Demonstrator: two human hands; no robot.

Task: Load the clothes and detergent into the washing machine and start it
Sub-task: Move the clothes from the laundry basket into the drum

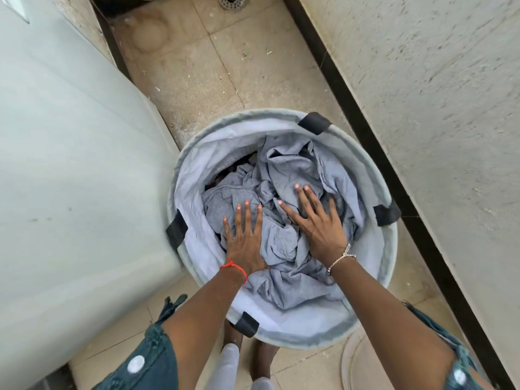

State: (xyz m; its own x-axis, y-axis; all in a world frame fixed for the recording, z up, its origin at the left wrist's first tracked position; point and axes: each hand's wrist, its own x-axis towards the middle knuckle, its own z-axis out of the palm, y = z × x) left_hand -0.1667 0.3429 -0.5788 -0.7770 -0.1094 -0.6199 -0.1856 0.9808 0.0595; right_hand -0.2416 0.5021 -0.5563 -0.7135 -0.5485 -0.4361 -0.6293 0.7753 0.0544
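The grey clothes [292, 164] are heaped in the basket [253, 112], toward its right rim. The left hand [244, 240] and right hand [318, 220] are laid flat on them, fingers spread. Soft, limp and light, they are judged best bunched from underneath.

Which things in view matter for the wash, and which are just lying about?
For the job: crumpled grey clothes; round grey fabric laundry basket; pale washing machine body; left hand; right hand.
Just there: round metal floor drain; round pale floor cover.

Soft matt grey cloth clothes [284, 240] fill a fabric basket [194, 175] (black tape patches) on rough, speckled floor tiles [225, 66].
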